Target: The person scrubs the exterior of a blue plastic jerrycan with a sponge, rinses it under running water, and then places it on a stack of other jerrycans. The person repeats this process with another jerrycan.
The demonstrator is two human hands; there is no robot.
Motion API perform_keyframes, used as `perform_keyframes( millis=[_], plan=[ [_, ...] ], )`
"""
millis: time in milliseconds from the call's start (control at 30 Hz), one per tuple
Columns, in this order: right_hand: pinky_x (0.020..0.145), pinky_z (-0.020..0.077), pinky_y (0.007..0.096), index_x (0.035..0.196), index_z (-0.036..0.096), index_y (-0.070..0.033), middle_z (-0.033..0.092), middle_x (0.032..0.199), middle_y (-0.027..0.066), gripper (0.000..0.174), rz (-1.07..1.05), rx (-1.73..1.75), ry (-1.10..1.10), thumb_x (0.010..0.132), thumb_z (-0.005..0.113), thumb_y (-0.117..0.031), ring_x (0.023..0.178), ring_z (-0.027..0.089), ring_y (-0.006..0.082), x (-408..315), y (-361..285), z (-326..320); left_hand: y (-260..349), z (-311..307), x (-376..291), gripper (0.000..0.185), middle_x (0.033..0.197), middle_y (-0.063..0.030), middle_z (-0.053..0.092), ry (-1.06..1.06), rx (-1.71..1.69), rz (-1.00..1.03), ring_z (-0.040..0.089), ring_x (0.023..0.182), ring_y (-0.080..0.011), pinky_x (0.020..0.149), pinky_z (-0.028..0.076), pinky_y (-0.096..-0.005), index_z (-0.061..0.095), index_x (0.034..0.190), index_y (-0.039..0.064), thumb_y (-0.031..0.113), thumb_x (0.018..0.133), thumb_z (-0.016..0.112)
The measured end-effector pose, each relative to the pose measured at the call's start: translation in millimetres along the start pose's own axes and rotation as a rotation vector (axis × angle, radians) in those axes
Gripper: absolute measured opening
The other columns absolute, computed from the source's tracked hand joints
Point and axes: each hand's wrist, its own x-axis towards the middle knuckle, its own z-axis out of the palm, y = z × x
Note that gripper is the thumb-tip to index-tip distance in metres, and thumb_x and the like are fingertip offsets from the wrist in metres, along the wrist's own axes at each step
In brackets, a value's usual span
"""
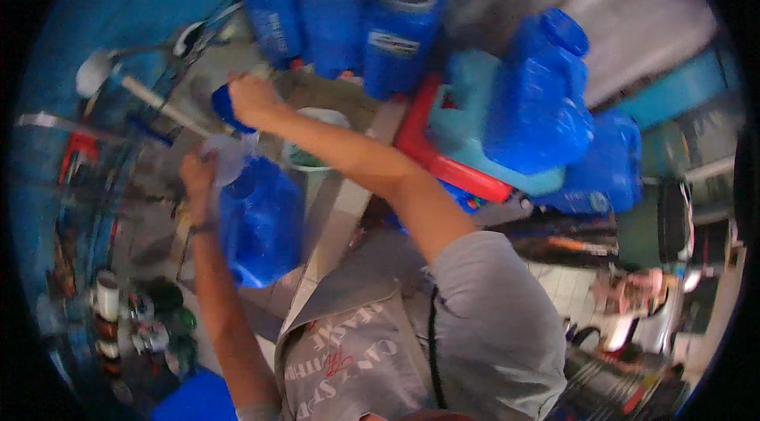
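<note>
My right hand (255, 101) is closed on a blue round object (228, 109), possibly a cup or lid; blur hides its exact kind. Below it, my left hand (199, 174) grips a translucent whitish piece (225, 160), perhaps a funnel, at the top of a blue plastic jerrycan (261, 225). The jerrycan stands in front of me to the left, and its mouth is partly hidden. Under my right forearm sits a white bucket (323, 117) with something green inside.
Blue plastic drums (398, 35) stand at the back. To the right, a blue jerrycan (540, 94) lies over teal and red containers (451, 154). Long-handled tools (160, 100) lean at the left, above several small jars and bottles (107, 296).
</note>
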Motion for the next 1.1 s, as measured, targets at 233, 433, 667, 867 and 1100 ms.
perform_keyframes(
  millis=[233,433,667,867,1100],
  plan=[
    [0.051,0.0579,0.0395,0.106,0.053,0.017,0.064,0.084,0.0269,0.03,0.604,0.752,-0.422,0.079,0.053,0.003,0.078,0.068,0.0406,-38,23,66,31,-38,17,0.045,0.089,-0.0201,0.067,-0.031,-0.17,-0.06,0.065,0.087,-0.0327,0.078,0.049,-0.0414,0.065,0.101,-0.001,0.039,0.082,0.067],
    [0.055,0.0612,0.0497,0.113,0.051,0.014,0.058,0.104,0.0301,0.036,0.598,1.352,-0.354,0.079,0.054,0.004,0.073,0.067,0.0416,-68,-8,124,-18,-32,-8,0.056,0.113,-0.0136,0.059,-0.114,-0.625,-0.312,0.06,0.1,-0.0246,0.08,0.049,-0.0368,0.051,0.122,-0.002,0.038,0.086,0.066],
    [0.056,0.0566,0.0439,0.096,0.064,0.007,0.066,0.082,0.0189,0.026,-0.007,0.507,-0.499,0.077,0.057,-0.009,0.075,0.068,0.0327,-13,-34,189,-59,-55,-70,0.061,0.128,-0.0133,0.049,-0.089,-1.023,-0.499,0.052,0.114,-0.0269,0.088,0.047,-0.04,0.04,0.135,0.002,0.032,0.088,0.065],
    [0.066,0.0537,0.0434,0.08,0.072,-0.003,0.07,0.082,0.0124,0.022,-0.313,0.291,-0.882,0.075,0.06,-0.02,0.073,0.067,0.0276,69,-109,210,-48,-35,-70,0.053,0.128,-0.0127,0.051,-0.07,-0.9,-0.33,0.052,0.113,-0.0227,0.092,0.044,-0.0358,0.047,0.131,0.001,0.027,0.089,0.066],
    [0.057,0.0492,0.0462,0.068,0.068,-0.001,0.061,0.065,0.0181,0.02,-0.62,0.103,-0.353,0.067,0.062,-0.02,0.059,0.058,0.0308,65,-88,129,9,-20,-18,0.042,0.121,-0.0136,0.059,-0.163,-0.266,0.162,0.054,0.112,-0.0243,0.095,0.042,-0.0366,0.056,0.122,-0.001,0.019,0.086,0.067]
  ],
)
